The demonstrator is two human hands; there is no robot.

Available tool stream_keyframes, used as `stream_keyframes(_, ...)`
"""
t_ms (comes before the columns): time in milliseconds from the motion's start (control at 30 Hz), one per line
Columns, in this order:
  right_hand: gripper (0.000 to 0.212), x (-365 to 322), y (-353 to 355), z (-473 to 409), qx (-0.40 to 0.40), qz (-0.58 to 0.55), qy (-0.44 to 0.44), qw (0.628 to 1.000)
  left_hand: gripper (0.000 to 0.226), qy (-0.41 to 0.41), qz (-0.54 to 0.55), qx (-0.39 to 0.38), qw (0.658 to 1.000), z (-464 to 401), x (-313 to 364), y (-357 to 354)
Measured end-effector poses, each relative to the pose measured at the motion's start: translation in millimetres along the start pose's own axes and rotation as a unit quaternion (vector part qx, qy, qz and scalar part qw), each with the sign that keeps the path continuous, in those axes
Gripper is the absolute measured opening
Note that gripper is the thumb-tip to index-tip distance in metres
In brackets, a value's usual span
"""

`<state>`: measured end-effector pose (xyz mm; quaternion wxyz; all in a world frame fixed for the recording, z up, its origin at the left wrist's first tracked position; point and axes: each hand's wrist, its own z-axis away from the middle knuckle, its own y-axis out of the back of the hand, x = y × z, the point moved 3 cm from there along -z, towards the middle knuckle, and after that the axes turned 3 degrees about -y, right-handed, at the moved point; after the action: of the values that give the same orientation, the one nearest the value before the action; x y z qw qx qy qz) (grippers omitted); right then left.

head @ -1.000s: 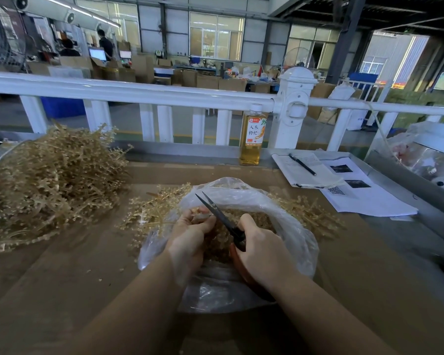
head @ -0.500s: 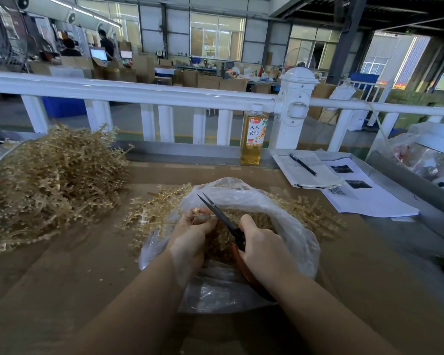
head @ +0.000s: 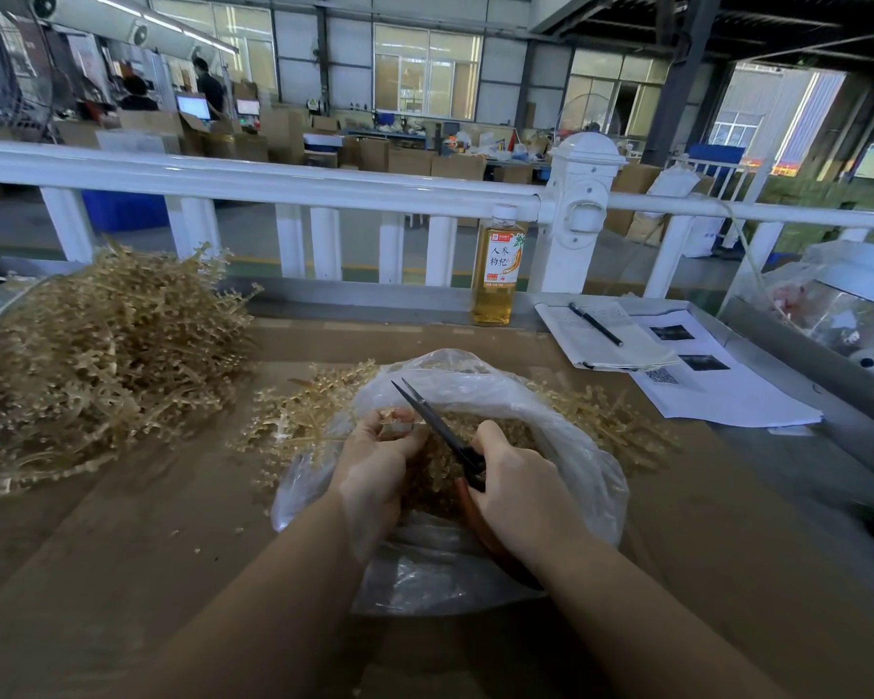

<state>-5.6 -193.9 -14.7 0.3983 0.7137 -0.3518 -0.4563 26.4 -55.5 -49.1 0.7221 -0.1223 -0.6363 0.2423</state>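
Observation:
My right hand grips a pair of scissors with red handles; the dark blades point up and to the left and look nearly closed. My left hand pinches a small pale gold sprig piece right at the blades. Both hands hover over an open clear plastic bag that holds many cut gold pieces. Uncut gold plastic sprigs lie just left of the bag and some behind it on the right.
A big heap of gold sprigs fills the table's left. A drink bottle stands at the back by the white railing. A notebook with a pen and printed sheets lie at the right, near a plastic-wrapped item.
The scissor blades have come closer together at the sprig piece. Both hands stay in the same place over the bag.

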Motion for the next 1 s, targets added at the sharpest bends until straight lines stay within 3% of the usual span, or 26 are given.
stream_keyframes(167, 0.018, -1, 1, -2, 0.009, -0.017, -0.007, 1.0, 0.023, -0.005, -0.03, 0.001, 1.0, 2, 1, -2)
stream_keyframes(567, 0.019, 3, 0, -1, 0.011, -0.013, -0.013, 1.0, 0.016, -0.005, -0.05, 0.022, 0.999, 4, 2, -3)
stream_keyframes(667, 0.021, 3, 1, 1, 0.024, -0.034, -0.024, 0.999, 0.005, 0.028, -0.063, 0.025, 0.997, 7, 4, -4)
stream_keyframes(833, 0.021, 4, 5, 4, 0.044, -0.051, -0.034, 0.997, 0.019, 0.07, -0.117, 0.027, 0.99, 12, 14, -6)
stream_keyframes(1000, 0.018, 4, 10, 7, 0.066, -0.104, -0.05, 0.991, 0.01, -0.002, -0.184, 0.016, 0.983, 9, 26, -6)
